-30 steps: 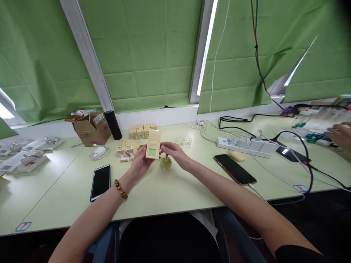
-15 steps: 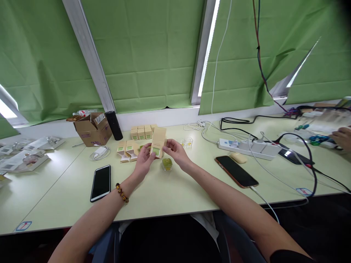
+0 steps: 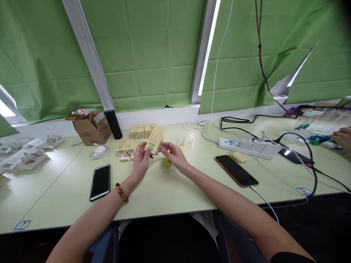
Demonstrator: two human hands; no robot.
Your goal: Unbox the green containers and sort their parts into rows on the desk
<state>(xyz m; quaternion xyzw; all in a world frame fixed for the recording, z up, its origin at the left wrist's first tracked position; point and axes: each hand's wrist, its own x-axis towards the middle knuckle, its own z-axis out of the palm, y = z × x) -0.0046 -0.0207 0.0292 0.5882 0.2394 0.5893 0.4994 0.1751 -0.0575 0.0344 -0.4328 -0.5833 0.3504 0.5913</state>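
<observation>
My left hand (image 3: 141,159) grips a small kraft-paper box (image 3: 155,139) with a green square on its front. It is held tilted above the table. My right hand (image 3: 175,156) is at the box's lower right edge, thumb and fingers pinched there. Just below, between the hands, a small clear container with a green top (image 3: 166,163) stands on the table. Left of my left hand are open kraft boxes (image 3: 121,149) with green squares. Beyond the hands is a row of closed boxes (image 3: 140,132), and small clear cups with yellow centres (image 3: 188,141) lie to the right.
Left are a phone (image 3: 100,182), a white cable (image 3: 99,152), a cardboard carton (image 3: 92,128) and a black cylinder (image 3: 113,125). Right are a charging phone (image 3: 236,171), a power strip (image 3: 248,148) and tangled cables. Another person's hand (image 3: 342,138) shows at the far right.
The held box has tilted to the right at its top, and its upper flap now lines up with the body. Both hands have shifted slightly; the green-topped container has stayed put.
</observation>
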